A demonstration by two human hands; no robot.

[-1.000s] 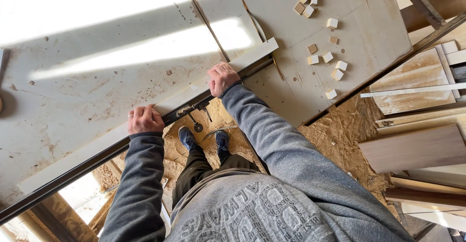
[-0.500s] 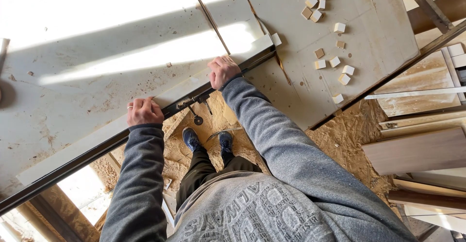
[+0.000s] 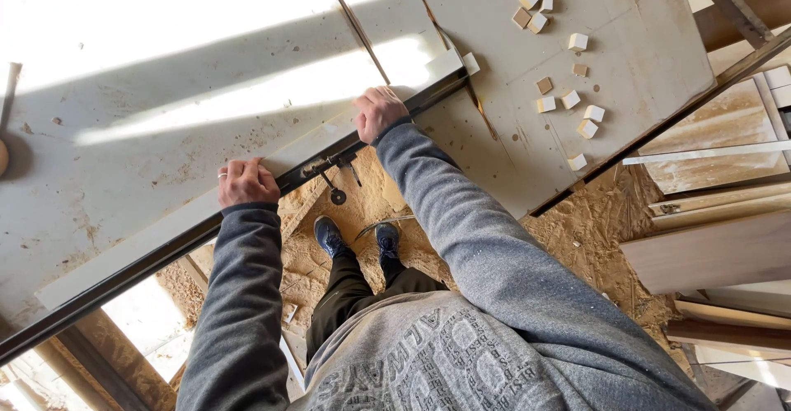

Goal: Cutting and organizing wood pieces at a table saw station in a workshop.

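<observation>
The long white board (image 3: 247, 172) runs out past the lower left edge. Sun glare washes out the desk (image 3: 165, 32) top. Stacked planks (image 3: 725, 246) are cut off at right.

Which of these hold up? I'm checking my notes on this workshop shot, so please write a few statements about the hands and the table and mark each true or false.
1. Both hands rest on the long pale strip at the table edge. True: the left hand and right hand both grip it.
2. The small wooden blocks lie between the two hands. False: they lie scattered on the table, beyond the right hand.
3. Sawdust covers the floor around the shoes. True.
4. The left hand wears a glove. False: it is bare, with a ring.
</observation>
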